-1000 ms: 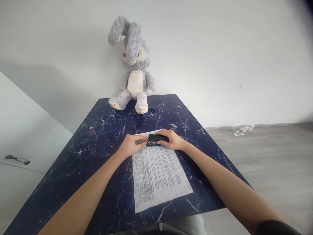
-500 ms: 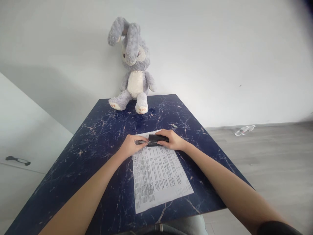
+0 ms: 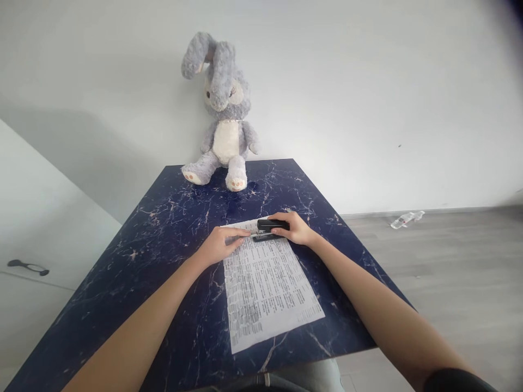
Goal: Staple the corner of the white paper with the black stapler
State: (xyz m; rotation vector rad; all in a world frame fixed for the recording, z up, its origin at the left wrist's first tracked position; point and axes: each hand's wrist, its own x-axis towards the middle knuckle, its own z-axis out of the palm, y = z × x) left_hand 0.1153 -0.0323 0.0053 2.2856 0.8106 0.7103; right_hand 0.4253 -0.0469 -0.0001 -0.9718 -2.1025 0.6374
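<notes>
My right hand [image 3: 296, 228] grips a black stapler [image 3: 273, 224] from its right end, with the thumb on the near side and fingers over the top. The stapler lies across the upper part of a printed sheet of paper [image 3: 273, 288], and a gap shows between its upper arm and base. My left hand [image 3: 223, 244] rests over the sheet's upper left edge. Its index finger and thumb reach to the stapler's left end and close around something thin that I cannot make out. A small silvery bit shows at their tips.
A grey plush rabbit [image 3: 226, 125] sits at the back of the dark blue marbled table [image 3: 171, 218], against the wall. A white cabinet with a black handle [image 3: 28, 267] stands at left. On the floor at right lies a clear plastic bottle [image 3: 407, 219].
My right hand and the stapler have shifted slightly right and up. The gap at the stapler's left end is wider. A metal piece seen between my left fingers is now mostly hidden.
</notes>
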